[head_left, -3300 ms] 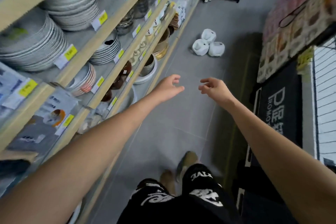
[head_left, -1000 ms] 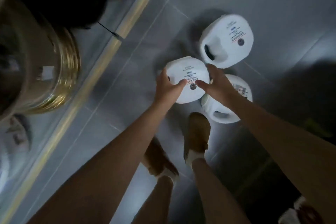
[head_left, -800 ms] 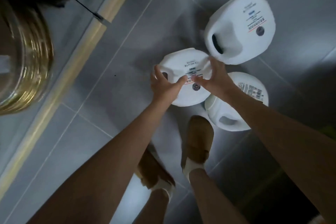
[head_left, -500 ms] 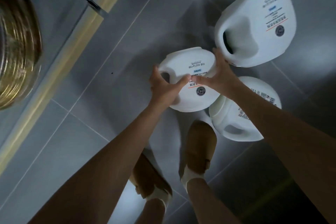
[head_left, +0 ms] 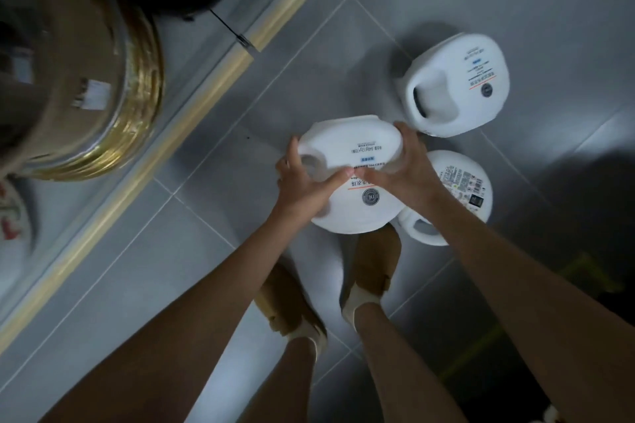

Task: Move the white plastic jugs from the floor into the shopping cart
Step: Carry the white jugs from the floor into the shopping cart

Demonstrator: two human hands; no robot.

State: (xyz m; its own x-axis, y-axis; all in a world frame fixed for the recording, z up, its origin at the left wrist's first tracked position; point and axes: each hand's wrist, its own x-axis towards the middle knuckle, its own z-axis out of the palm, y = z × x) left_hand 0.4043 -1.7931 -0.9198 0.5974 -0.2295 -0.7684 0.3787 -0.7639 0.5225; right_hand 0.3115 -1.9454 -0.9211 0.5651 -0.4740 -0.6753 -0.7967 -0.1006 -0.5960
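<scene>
Three white plastic jugs show below me on the grey tile floor. Both hands grip the nearest jug [head_left: 350,154], which is raised and tilted above my feet. My left hand [head_left: 305,185] clasps its left side by the handle opening. My right hand [head_left: 405,172] holds its right side. A second jug [head_left: 460,86] lies on its side farther back on the right. The third jug [head_left: 460,189] lies on the floor under my right wrist, partly hidden. No shopping cart is in view.
A wooden shelf edge [head_left: 165,148] runs diagonally along the left, with a gold-rimmed bowl [head_left: 113,106] on the low shelf. My two feet in tan slippers [head_left: 374,257] stand just under the held jug. Dark mats lie at the right edge.
Both hands have closed around the nearest jug and raised it off the floor toward me; it now looks larger and tilted. The other two jugs stayed put.
</scene>
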